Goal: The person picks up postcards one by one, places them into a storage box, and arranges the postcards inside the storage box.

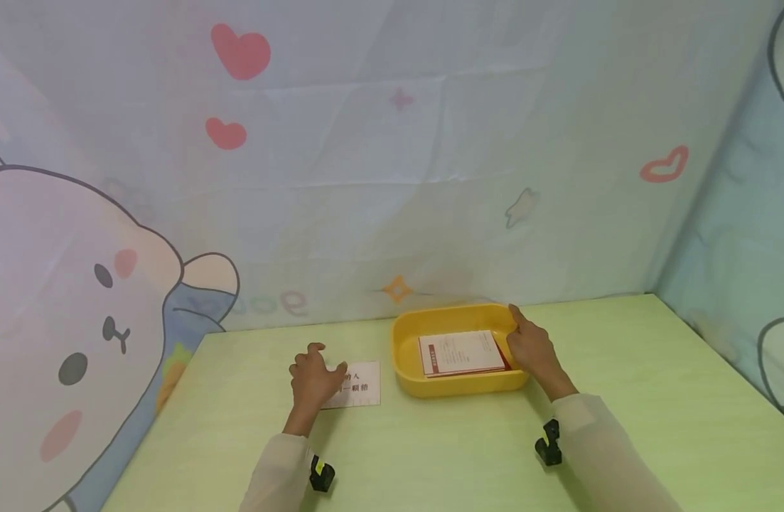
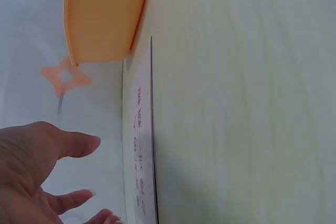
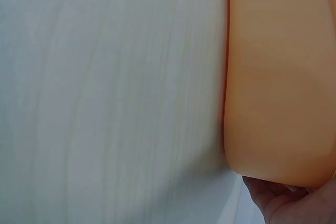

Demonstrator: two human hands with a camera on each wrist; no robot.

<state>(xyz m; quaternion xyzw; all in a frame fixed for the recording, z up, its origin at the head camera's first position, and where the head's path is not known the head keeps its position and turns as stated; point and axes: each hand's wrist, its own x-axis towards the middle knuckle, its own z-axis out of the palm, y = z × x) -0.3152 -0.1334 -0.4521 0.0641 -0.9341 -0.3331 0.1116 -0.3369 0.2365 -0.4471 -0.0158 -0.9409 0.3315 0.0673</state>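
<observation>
Gripping with the right hand [image 1: 536, 350] the right end of a yellow rectangular plastic tray [image 1: 458, 386] containing stacked white-and-red cards [image 1: 463, 353]; holding the left hand [image 1: 315, 377], fingers apart, above a white rectangular printed card [image 1: 364, 387] on the table [image 1: 430, 455].

Bare bench [image 1: 673, 412] runs along the right edge. A narrow strip separates the flat card [image 1: 366, 395] from the yellow tray [image 1: 458, 386], whose raised walls block the far edge's middle before a printed cloth [image 1: 379, 206].
</observation>
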